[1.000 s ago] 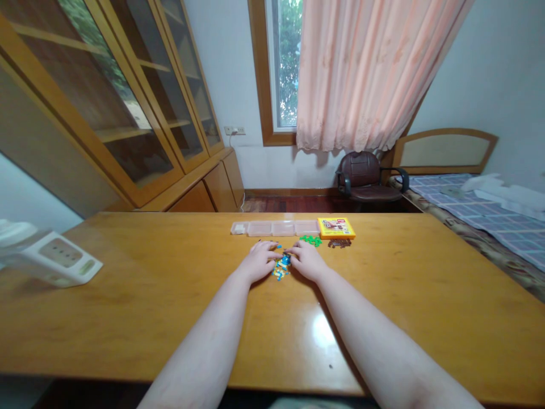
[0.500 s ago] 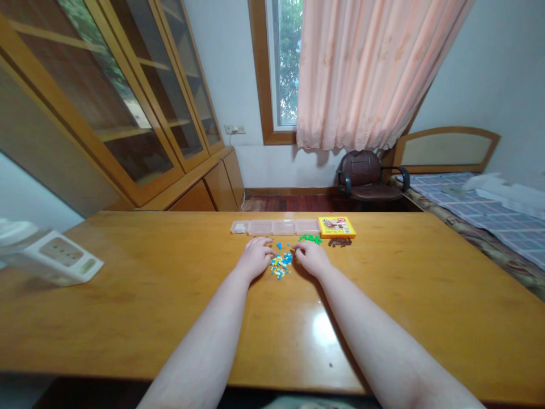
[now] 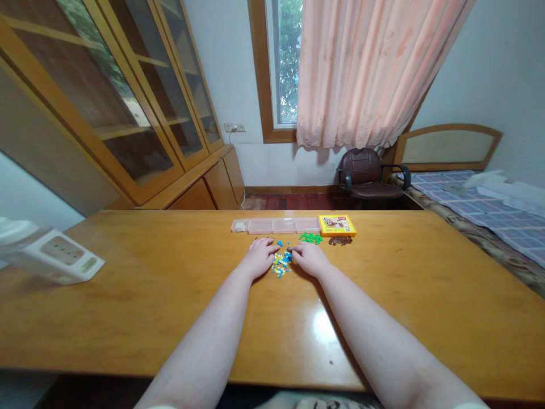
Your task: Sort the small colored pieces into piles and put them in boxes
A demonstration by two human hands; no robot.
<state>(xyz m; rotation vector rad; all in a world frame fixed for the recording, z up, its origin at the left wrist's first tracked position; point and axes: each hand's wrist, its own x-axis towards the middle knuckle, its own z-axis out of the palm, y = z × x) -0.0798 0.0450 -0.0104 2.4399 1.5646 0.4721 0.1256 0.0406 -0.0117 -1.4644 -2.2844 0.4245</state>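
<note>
A small pile of mixed blue, yellow and white toy-brick pieces (image 3: pixel 280 264) lies on the table between my hands. My left hand (image 3: pixel 258 257) rests at the pile's left side, fingers stretched out and apart, thumb side touching its edge. From the right, my right hand (image 3: pixel 312 259) reaches in with its fingers drawn together at the pile's edge; what is at the fingertips is too small to make out. A few blue pieces (image 3: pixel 280 243) lie just beyond the pile. Green pieces (image 3: pixel 312 238) are heaped past my right hand, with brown pieces (image 3: pixel 340 241) to their right.
A clear compartment tray (image 3: pixel 260 226) runs along the far side of the wooden table (image 3: pixel 170 318), and a yellow box (image 3: pixel 338 226) adjoins its right end. At the left stands a white-and-clear container (image 3: pixel 63 255). A chair (image 3: pixel 361 170) is beyond the table.
Both hands have barely shifted; the right fingertips have moved slightly over the pile's right edge, and a dark spot shows at them. The heaps look the same.
</note>
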